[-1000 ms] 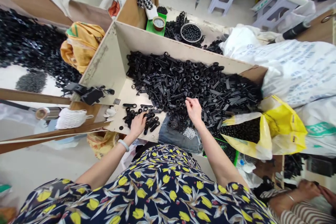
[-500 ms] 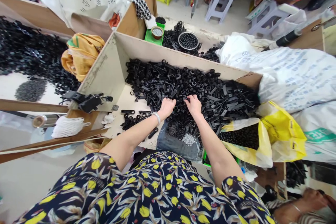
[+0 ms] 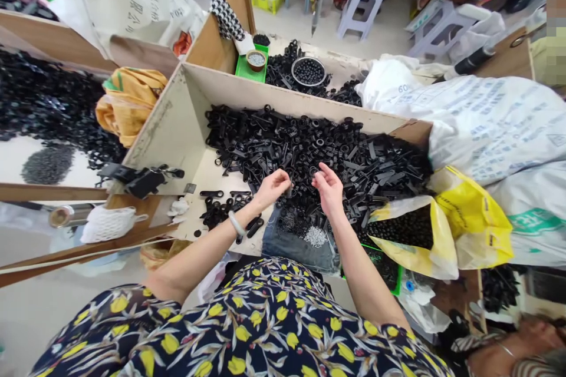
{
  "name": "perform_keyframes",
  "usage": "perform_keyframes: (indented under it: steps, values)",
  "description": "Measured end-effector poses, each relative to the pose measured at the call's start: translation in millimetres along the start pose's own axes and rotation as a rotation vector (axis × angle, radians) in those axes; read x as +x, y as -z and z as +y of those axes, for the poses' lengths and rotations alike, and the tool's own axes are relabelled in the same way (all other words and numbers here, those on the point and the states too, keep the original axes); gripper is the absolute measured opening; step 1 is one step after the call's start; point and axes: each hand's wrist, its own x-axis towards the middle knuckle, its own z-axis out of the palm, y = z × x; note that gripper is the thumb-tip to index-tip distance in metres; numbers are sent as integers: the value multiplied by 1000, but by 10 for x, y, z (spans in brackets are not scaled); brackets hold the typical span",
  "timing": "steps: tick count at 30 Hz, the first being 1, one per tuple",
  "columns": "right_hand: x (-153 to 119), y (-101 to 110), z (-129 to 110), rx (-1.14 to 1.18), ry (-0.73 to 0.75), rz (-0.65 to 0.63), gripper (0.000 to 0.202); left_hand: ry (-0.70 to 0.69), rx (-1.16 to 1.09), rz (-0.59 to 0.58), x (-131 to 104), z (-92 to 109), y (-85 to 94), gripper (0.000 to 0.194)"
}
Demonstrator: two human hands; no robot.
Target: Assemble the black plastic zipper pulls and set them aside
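Observation:
My left hand [image 3: 275, 185], with a pale bangle [image 3: 236, 224] on its wrist, pinches a small dark plastic part [image 3: 289, 189] between thumb and fingers. Facing it, my right hand [image 3: 329, 187] has thumb and fingertips drawn together, with another finger raised. Something small and dark seems to be at those fingertips; its kind cannot be made out. Both hands are just above the near side of a big pile of black plastic parts [image 3: 265, 147], rings and flat levers among them. Below them, on a dark cloth mat [image 3: 283, 247], lie small silver pins [image 3: 316, 237] and tiny dark pieces [image 3: 289, 221].
Finished-looking black levers [image 3: 216, 207] lie at the left. A black clamp-like device [image 3: 145, 179] sits on the left wall. Beside my right arm, a yellow bag [image 3: 442, 241] holds black pieces, near a green tray [image 3: 384, 268]. A board [image 3: 283, 97] borders the far side.
Both hands have drawn back slightly from the pile, and the left has shifted a little left. My right hand has turned, with a finger lifted. The whole view has shifted slightly.

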Motion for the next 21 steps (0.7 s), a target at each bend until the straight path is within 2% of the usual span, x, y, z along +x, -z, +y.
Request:
perform_keyframes:
  steps: [3,5,6,9,12,17,21]
  values:
    - [-355,-73,-231,113,32,-72,42,39,-186,17,-307,144,-100,40]
    - [-564,-91,-369,-46,176,-83,31,105,-310,-13,-488,261,-157,64]
    - [-648,-92,-422,-155,268,-90,27,141,-357,-31,-564,320,-180,69]
    - [-818,-81,-505,-435,509,-185,23,225,-465,-37,-730,478,-222,54]
    - [-915,-66,-517,-555,628,-276,23,253,-516,5,-828,594,-218,41]
    - [-1090,-42,-591,-574,678,-248,16,297,-464,-2,-931,729,-152,39]
    - [-1192,-33,-689,-554,645,-215,14,267,-253,-81,-990,778,-129,43]
